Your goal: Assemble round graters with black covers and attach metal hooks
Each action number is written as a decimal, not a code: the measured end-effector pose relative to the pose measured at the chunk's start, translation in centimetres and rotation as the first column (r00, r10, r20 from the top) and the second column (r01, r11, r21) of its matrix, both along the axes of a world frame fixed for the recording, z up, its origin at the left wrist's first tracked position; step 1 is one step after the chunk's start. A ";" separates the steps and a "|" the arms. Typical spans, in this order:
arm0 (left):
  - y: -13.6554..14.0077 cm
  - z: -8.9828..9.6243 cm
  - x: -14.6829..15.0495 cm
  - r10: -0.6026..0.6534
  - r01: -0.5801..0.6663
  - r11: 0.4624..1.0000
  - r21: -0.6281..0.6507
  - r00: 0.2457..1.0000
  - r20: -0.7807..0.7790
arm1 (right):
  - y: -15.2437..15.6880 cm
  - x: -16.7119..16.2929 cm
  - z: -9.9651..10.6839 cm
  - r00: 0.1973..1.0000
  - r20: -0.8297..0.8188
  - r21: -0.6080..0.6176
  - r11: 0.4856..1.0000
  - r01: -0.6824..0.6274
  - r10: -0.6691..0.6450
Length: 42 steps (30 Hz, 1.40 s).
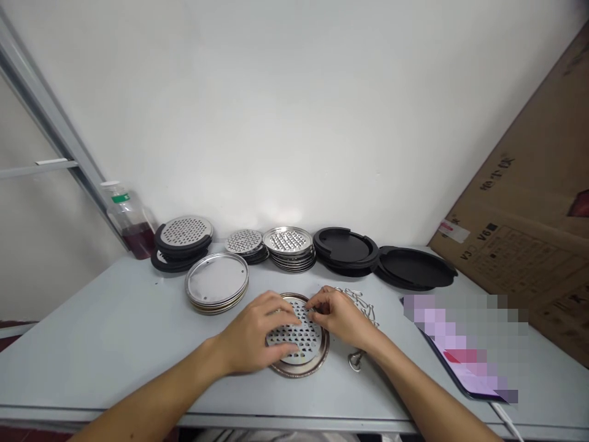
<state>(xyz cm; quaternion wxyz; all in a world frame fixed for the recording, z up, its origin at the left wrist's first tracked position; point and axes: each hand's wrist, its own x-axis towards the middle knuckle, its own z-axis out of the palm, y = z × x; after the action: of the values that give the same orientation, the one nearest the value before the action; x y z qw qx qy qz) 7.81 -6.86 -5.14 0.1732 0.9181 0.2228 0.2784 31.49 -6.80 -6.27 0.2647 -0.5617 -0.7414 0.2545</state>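
A round perforated grater disc (pixel 301 334) lies on a wider metal plate with a beaded rim (pixel 294 372), near the table's front. My left hand (pixel 257 331) reaches over its left side, fingers stretched and apart, the fingertips and thumb on the disc's face. At the upper right edge of the disc, my right hand (pixel 338 313) has its fingers bent and thumb close to the index finger. What lies between those fingertips, if anything, is too small to make out. Several small metal rings or clips (pixel 356 299) lie beyond the right hand, and another metal clip (pixel 354 360) lies below its wrist.
Behind stand stacked metal plates (pixel 216 279), black-rimmed grater discs (pixel 186 232), smaller graters (pixel 243 242), shiny graters (pixel 288 240), black holders (pixel 345 245) and a black tray (pixel 416 267). A phone (pixel 460 362), large carton (pixel 529 233) and bottle of dark liquid (pixel 138 236) flank them.
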 end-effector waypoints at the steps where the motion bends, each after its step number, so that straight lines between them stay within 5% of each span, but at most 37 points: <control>1: 0.3 0.2 -0.2 0.030 -0.032 0.999 -0.042 0.999 -0.027 | 0.0 0.0 0.0 1.000 0.001 0.001 1.000 -0.002 0.002; 12: 1.2 0.1 -1.1 0.026 -0.072 0.971 -0.229 0.980 -0.198 | 0.0 0.0 0.0 1.000 -0.014 -0.037 0.999 -0.010 0.010; 42: 0.7 0.2 -1.0 0.091 -0.145 0.971 -0.191 0.960 -0.266 | 0.0 0.2 -0.5 1.000 0.019 -0.008 1.000 -0.024 0.024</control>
<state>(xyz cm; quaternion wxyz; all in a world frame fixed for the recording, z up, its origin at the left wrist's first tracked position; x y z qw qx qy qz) 6.78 -6.20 -4.97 0.2215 0.9079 0.3259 0.1429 31.69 -6.80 -6.79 0.2523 -0.5561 -0.7496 0.2553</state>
